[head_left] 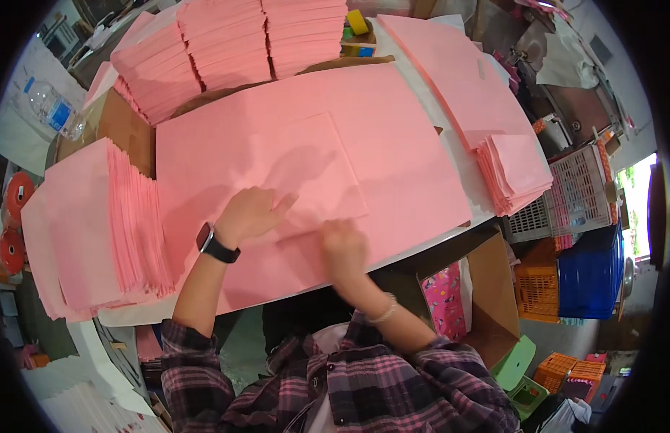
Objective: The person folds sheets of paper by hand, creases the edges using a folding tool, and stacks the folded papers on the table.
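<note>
A folded pink paper sheet point(317, 169) lies on a large flat pink sheet point(414, 169) in front of me. My left hand point(252, 213), below a watch, rests at the folded sheet's near left side, its thumb apart from the fingers. Close to the sheet's near edge, my right hand point(343, 249) is closed, its fingers curled under and slightly blurred. Whether paper is pinched inside it is hidden.
Pink folded stacks stand at the left point(107, 224) and at the back point(223, 47). To the right are flat pink sheets point(457, 79) with a smaller stack point(515, 173). A cardboard box point(493, 289) sits below the table's right edge. A water bottle point(55, 108) is at the left.
</note>
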### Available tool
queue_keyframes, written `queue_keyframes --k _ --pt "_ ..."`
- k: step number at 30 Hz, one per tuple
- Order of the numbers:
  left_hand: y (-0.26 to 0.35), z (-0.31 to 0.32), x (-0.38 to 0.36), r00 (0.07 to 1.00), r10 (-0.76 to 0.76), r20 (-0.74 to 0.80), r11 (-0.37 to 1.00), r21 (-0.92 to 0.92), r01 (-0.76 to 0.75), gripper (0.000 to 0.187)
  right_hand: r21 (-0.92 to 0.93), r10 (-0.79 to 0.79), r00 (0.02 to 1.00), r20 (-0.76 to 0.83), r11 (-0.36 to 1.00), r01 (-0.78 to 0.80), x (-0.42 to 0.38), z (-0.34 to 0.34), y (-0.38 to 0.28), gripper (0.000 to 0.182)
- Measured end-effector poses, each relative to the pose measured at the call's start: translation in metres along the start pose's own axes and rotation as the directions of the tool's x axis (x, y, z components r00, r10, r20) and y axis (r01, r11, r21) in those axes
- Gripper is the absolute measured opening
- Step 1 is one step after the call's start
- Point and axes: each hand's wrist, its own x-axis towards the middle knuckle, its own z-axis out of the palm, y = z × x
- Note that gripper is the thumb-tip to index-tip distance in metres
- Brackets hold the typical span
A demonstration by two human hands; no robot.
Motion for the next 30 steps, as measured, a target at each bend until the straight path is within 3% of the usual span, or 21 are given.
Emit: queue_keyframes --k 1,2,3,4,5,6,8,9,10,12,13,14,15,16,18,20,21,24,29,30 --pt "0.000 -0.003 0.003 1.000 -0.009 -0.001 1.000 0.002 0.009 0.062 -0.035 -0.092 0.996 0.013 0.995 0.093 -0.007 0.014 -0.024 0.010" --pt "0.002 -0.005 0.007 0.999 -0.031 0.030 0.999 -0.004 0.032 0.062 0.259 -0.214 0.970 -0.112 0.937 0.236 -0.018 0.024 -0.044 0.011" --pt "0.005 -0.006 0.010 0.997 -0.054 0.063 0.998 -0.012 0.054 0.063 0.169 -0.254 0.967 0.012 0.954 0.248 -0.019 0.034 -0.084 0.013" --pt "0.008 -0.007 0.012 0.993 -0.073 0.095 0.997 -0.019 0.075 0.064 0.241 -0.223 0.862 0.455 0.963 0.121 -0.023 0.040 -0.123 0.019" --pt "0.013 -0.008 0.014 0.992 -0.078 0.094 0.997 -0.017 0.080 0.064 0.552 -0.452 0.857 0.249 0.793 0.257 -0.029 0.065 -0.150 0.017" --pt "0.018 -0.010 0.015 0.982 -0.115 0.153 0.993 0.002 0.116 0.066 0.767 -0.586 0.810 -0.023 0.510 0.390 -0.035 0.073 -0.166 0.016" --pt "0.026 -0.015 0.017 0.946 -0.189 0.264 0.982 0.048 0.183 0.070 0.953 -0.643 0.761 -0.090 0.166 0.254 -0.046 0.055 -0.183 0.018" --pt "0.028 -0.011 0.014 0.944 -0.193 0.267 0.981 0.053 0.185 0.070 0.914 -0.852 0.514 0.101 0.284 0.291 -0.043 0.038 -0.182 0.019" --pt "0.029 -0.003 0.007 0.962 -0.175 0.208 0.984 0.067 0.165 0.069 0.852 -0.925 0.211 0.315 0.374 0.367 -0.042 0.020 -0.169 0.019" --pt "0.028 0.017 -0.005 0.988 -0.134 0.079 0.988 0.085 0.127 0.072 0.916 -0.897 0.308 0.316 0.374 0.148 -0.035 -0.019 -0.109 0.018" --pt "0.024 0.030 -0.009 0.988 -0.137 0.072 0.988 0.075 0.132 0.072 0.868 -0.857 0.352 0.376 0.459 0.190 -0.029 -0.032 -0.079 0.013" --pt "0.019 0.046 -0.012 0.992 -0.122 0.016 0.989 0.087 0.120 0.073 0.827 -0.782 0.413 0.467 0.551 0.109 -0.020 -0.046 -0.047 0.017" --pt "0.016 0.061 -0.016 0.994 -0.107 -0.035 0.989 0.100 0.110 0.075 0.858 -0.723 0.583 0.371 0.506 0.082 -0.012 -0.052 -0.015 0.029" --pt "0.015 0.071 -0.021 0.992 -0.091 -0.086 0.988 0.115 0.101 0.080 0.722 -0.587 0.626 0.514 0.690 0.054 0.013 -0.079 0.008 0.024" --pt "0.023 0.081 -0.033 0.985 -0.101 -0.143 0.985 0.124 0.119 0.081 0.462 -0.505 0.777 0.375 0.829 0.316 0.031 -0.073 0.058 0.036" --pt "0.031 0.088 -0.038 0.965 -0.097 -0.243 0.976 0.167 0.140 0.085 0.220 -0.476 0.761 0.441 0.879 0.423 0.058 -0.079 0.083 0.038" --pt "0.033 0.090 -0.039 0.963 -0.104 -0.249 0.977 0.155 0.145 0.085 0.217 -0.483 0.753 0.447 0.875 0.432 0.063 -0.076 0.090 0.038" --pt "0.033 0.096 -0.042 0.944 -0.086 -0.318 0.992 0.065 0.112 0.094 0.039 -0.651 0.669 0.359 0.727 0.686 0.072 -0.050 0.109 0.038" --pt "0.039 0.094 -0.049 0.921 -0.118 -0.372 0.977 0.122 0.174 0.093 -0.025 -0.723 0.567 0.393 0.609 0.793 0.068 -0.047 0.101 0.033" --pt "0.039 0.093 -0.055 0.927 -0.076 -0.368 0.975 0.165 0.146 0.089 -0.024 -0.635 0.635 0.441 0.699 0.715 0.060 -0.053 0.093 0.032"
